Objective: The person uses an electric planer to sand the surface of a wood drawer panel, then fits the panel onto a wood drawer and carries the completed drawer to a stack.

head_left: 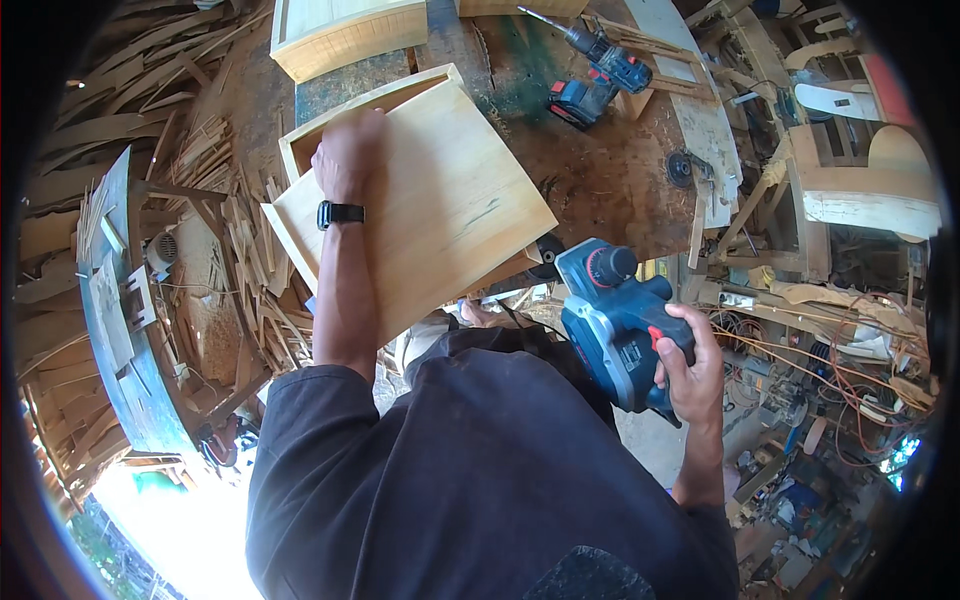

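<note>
A pale wooden drawer (455, 195) lies at an angle on the workbench, its broad flat panel facing up. My left hand (350, 155), with a black watch at the wrist, is on the drawer's far left part beside the panel's edge. Motion blurs its fingers, so their grip cannot be made out. My right hand (692, 365) is wrapped around the rear handle of a blue-and-black electric planer (615, 325). The planer is held off the bench, to the right of the drawer and in front of my body, with its round front knob toward the bench.
On the brown workbench (600, 190) lies a cordless drill (600, 75) with a long bit. Another pale wooden drawer (350, 40) stands at the far left. Wood offcuts (215, 165) are heaped on the left. Orange cables (800, 345) tangle among tools at right.
</note>
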A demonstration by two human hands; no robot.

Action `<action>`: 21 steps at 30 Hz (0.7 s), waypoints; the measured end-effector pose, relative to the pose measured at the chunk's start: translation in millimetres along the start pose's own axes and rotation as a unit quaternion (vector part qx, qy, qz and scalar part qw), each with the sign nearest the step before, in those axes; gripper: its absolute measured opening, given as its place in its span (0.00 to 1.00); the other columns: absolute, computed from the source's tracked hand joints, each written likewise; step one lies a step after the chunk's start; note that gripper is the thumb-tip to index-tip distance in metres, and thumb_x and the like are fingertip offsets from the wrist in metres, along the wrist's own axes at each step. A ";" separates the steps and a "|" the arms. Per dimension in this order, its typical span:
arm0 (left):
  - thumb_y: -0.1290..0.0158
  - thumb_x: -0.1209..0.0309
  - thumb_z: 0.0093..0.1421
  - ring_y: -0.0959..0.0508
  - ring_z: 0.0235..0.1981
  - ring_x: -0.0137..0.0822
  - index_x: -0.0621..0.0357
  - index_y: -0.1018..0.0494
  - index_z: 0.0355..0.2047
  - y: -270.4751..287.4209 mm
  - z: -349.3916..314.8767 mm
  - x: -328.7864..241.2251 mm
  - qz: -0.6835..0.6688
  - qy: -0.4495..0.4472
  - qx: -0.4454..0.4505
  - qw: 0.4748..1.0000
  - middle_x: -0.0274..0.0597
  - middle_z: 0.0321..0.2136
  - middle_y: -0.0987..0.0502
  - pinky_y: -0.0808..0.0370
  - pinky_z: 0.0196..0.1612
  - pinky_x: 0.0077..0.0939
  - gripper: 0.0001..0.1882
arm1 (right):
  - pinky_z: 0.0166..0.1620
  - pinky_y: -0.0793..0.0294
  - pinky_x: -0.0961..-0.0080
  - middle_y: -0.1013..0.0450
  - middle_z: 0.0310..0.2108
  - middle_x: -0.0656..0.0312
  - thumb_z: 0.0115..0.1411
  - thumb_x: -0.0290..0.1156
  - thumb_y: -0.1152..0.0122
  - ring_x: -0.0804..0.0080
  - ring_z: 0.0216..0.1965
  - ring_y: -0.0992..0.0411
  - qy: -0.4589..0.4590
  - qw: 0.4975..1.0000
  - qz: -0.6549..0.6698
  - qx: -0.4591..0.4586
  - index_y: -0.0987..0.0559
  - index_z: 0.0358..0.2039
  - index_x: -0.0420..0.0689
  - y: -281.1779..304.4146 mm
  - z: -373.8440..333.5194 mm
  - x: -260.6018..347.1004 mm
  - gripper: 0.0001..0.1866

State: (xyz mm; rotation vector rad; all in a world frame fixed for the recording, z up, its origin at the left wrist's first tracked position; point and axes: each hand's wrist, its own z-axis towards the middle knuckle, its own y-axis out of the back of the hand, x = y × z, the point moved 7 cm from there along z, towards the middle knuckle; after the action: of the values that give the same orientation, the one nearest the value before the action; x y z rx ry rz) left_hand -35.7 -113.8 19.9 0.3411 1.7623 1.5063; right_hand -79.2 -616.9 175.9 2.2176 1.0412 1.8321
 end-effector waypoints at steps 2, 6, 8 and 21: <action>0.56 0.39 0.64 0.18 0.40 0.56 0.52 0.15 0.34 1.1 -0.1 -2.4 0.003 -0.002 0.007 1.000 0.57 0.34 0.18 0.24 0.47 0.47 0.31 | 0.24 0.32 0.85 0.27 0.29 0.65 0.68 0.34 0.40 0.85 0.21 0.33 0.001 1.000 0.001 -0.016 0.29 0.58 0.43 3.0 -4.4 -1.8 0.21; 0.56 0.39 0.64 0.18 0.40 0.56 0.52 0.15 0.34 1.4 -0.3 -2.9 0.004 -0.001 0.007 1.000 0.57 0.34 0.18 0.24 0.47 0.47 0.32 | 0.24 0.33 0.84 0.28 0.28 0.65 0.68 0.33 0.41 0.85 0.20 0.34 0.022 0.999 0.031 -0.038 0.30 0.58 0.42 -4.9 7.6 -1.4 0.20; 0.57 0.39 0.64 0.18 0.40 0.56 0.52 0.15 0.34 1.3 0.7 -1.5 0.003 -0.002 0.001 1.000 0.57 0.34 0.18 0.24 0.47 0.47 0.32 | 0.24 0.33 0.84 0.29 0.27 0.66 0.68 0.33 0.41 0.85 0.20 0.35 0.036 0.998 0.033 -0.033 0.30 0.57 0.42 -13.3 20.7 1.5 0.19; 0.56 0.39 0.64 0.18 0.38 0.57 0.54 0.15 0.32 4.0 -2.5 -2.7 -0.014 -0.003 0.002 1.000 0.57 0.31 0.18 0.24 0.45 0.46 0.32 | 0.21 0.34 0.82 0.27 0.26 0.65 0.69 0.36 0.41 0.86 0.18 0.34 0.080 0.997 0.021 -0.002 0.30 0.55 0.44 -53.8 85.7 22.4 0.19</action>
State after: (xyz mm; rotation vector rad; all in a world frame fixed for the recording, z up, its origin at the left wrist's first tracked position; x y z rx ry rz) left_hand -36.8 -116.3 24.6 0.3230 1.7583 1.4808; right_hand -25.2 -533.9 145.6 2.1351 1.0208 2.0568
